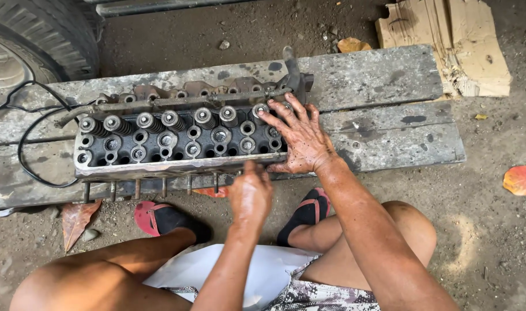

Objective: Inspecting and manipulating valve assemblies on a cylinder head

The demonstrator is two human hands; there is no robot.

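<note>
greasy right hand [300,141] flat on cylinder head [176,141]

**Planks on the dirt, engine part on top**

Weathered grey planks [384,109] lie flat on the dirt ground [482,230]. An oily engine cylinder head [182,138] sits across their left half. Behind the planks' right end lies torn cardboard [447,40]; dry leaves [522,179] sit on the dirt beside and before them.

Squatting, knees spread wide, both forearms reaching forward. Right hand [300,138] flat, palm down, grimy fingers [277,119] splayed. Left hand [250,193] raised, loosely curled, back toward the camera, slightly blurred.
</note>
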